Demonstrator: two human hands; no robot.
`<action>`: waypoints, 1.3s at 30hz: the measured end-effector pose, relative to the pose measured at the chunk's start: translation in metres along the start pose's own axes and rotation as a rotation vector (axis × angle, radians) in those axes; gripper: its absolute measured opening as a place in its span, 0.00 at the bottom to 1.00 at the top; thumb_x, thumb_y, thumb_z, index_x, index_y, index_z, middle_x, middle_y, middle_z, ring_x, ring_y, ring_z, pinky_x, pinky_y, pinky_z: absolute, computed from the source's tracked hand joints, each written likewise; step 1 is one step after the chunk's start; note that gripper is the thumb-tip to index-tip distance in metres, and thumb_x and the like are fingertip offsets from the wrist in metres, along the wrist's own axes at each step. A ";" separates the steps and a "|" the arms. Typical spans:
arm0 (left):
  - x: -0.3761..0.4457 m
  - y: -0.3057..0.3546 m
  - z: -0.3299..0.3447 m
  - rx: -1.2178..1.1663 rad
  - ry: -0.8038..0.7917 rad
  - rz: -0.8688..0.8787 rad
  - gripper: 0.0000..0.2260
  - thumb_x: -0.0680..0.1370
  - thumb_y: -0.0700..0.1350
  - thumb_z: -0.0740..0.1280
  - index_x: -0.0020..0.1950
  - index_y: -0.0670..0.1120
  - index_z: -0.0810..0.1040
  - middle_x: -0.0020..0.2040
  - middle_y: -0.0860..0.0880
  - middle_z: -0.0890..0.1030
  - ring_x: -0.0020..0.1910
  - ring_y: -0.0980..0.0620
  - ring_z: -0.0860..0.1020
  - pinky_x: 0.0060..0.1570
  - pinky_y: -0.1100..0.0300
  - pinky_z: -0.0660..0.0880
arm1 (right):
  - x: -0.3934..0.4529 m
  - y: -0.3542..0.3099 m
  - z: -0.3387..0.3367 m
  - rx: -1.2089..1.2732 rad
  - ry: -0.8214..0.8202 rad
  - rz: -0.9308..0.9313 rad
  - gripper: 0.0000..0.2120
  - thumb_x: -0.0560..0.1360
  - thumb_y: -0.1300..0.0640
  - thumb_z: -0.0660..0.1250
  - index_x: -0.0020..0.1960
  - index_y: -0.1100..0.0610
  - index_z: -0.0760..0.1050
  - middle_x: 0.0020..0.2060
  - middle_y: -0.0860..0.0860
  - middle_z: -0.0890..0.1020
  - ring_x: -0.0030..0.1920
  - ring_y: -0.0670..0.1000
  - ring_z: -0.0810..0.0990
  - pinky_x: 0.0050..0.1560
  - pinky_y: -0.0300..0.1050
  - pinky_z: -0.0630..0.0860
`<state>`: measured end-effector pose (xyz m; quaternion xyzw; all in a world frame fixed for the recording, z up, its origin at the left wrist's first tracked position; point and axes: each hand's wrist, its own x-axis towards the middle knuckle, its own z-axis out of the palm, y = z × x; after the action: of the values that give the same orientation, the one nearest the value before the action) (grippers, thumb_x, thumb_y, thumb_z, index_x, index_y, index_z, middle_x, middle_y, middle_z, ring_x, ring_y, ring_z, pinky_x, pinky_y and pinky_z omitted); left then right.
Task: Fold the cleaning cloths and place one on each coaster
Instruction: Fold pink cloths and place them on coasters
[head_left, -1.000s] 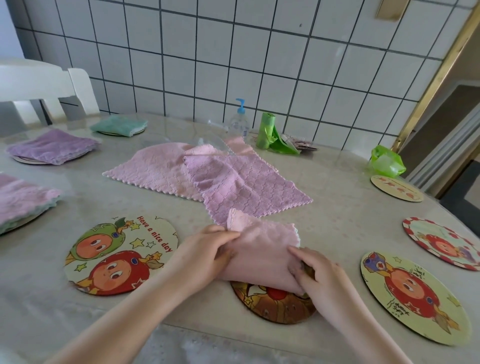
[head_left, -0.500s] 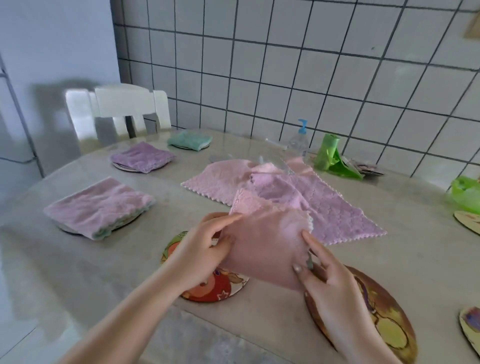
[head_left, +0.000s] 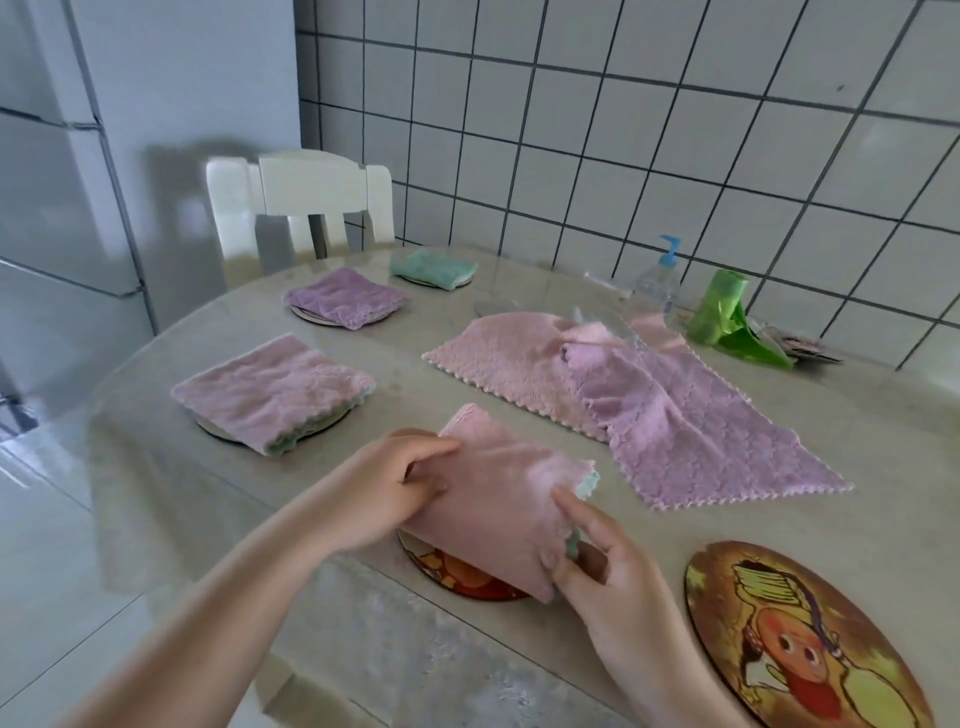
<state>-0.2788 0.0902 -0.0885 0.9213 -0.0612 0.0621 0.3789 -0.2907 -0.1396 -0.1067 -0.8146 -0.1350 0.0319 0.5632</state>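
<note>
Both your hands pinch a folded pink cloth over the near coaster

Your left hand (head_left: 395, 483) grips the folded pink cleaning cloth (head_left: 498, 499) by its left edge, thumb on top; your right hand (head_left: 602, 551) pinches the right edge near the green-trimmed corner. The cloth hangs tilted just above a cartoon coaster (head_left: 462, 577) at the table (head_left: 857, 415) edge, whether touching it I cannot tell. It looks soft, light, floppy, so keep hold of both side edges or the fold will sag open; grab layers together, not the top layer alone. Outward: a bare brown coaster (head_left: 800, 639) to the right, two unfolded cloths, pink (head_left: 509, 358) and lilac (head_left: 691, 431), overlapping beyond, and three folded cloths already on coasters to the left: pink (head_left: 270, 389), purple (head_left: 343, 299), green (head_left: 431, 265)
</note>
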 end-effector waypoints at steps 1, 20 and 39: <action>0.000 0.000 0.000 0.013 0.005 0.012 0.18 0.77 0.42 0.66 0.66 0.52 0.73 0.61 0.58 0.73 0.57 0.63 0.72 0.59 0.68 0.67 | 0.000 0.002 0.001 0.000 -0.010 0.000 0.25 0.72 0.63 0.71 0.56 0.35 0.72 0.61 0.44 0.77 0.62 0.42 0.75 0.64 0.46 0.72; 0.003 0.004 0.023 0.503 -0.189 0.171 0.39 0.67 0.71 0.35 0.76 0.58 0.50 0.77 0.55 0.48 0.74 0.61 0.42 0.72 0.63 0.41 | 0.013 -0.007 -0.006 -0.963 -0.344 -0.044 0.33 0.73 0.31 0.45 0.75 0.40 0.44 0.75 0.39 0.38 0.73 0.40 0.34 0.73 0.58 0.36; 0.063 0.101 0.097 0.638 -0.324 0.396 0.21 0.78 0.59 0.57 0.69 0.53 0.70 0.74 0.52 0.63 0.73 0.52 0.59 0.73 0.52 0.51 | 0.036 0.059 -0.177 -0.905 0.014 0.107 0.12 0.78 0.52 0.57 0.56 0.46 0.76 0.69 0.44 0.69 0.69 0.48 0.67 0.69 0.51 0.63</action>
<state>-0.2266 -0.0540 -0.0769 0.9609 -0.2738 0.0037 0.0402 -0.2096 -0.3107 -0.0930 -0.9848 -0.0895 -0.0067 0.1488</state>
